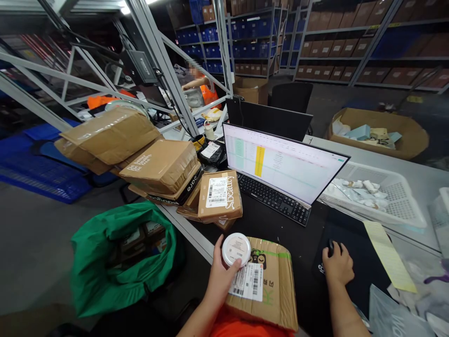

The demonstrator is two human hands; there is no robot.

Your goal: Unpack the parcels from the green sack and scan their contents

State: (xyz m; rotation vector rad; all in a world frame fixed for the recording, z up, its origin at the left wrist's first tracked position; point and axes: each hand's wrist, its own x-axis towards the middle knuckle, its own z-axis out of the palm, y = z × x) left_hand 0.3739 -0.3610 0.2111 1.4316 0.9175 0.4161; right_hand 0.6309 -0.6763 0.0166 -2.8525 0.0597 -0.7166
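My left hand [221, 274] grips a round white jar [236, 249], its labelled flat face turned up toward me. Under it lies a brown cardboard box [277, 285] with a white barcode label and green tape, at the table's front edge. On the right, my right hand [338, 264] is wrapped over a black computer mouse [330, 248], which rests on a dark mouse pad [354, 238]. Beyond both hands stand a black keyboard [277, 199] and a monitor [280, 161] showing a spreadsheet.
Stacked cardboard boxes [161, 166] stand at the left, with a smaller labelled box [219, 194] beside the keyboard. A green sack [94, 262] holding boxes sits below. At right are a white basket [403, 196] and a yellow paper strip [389, 257]. A person [206, 89] works behind.
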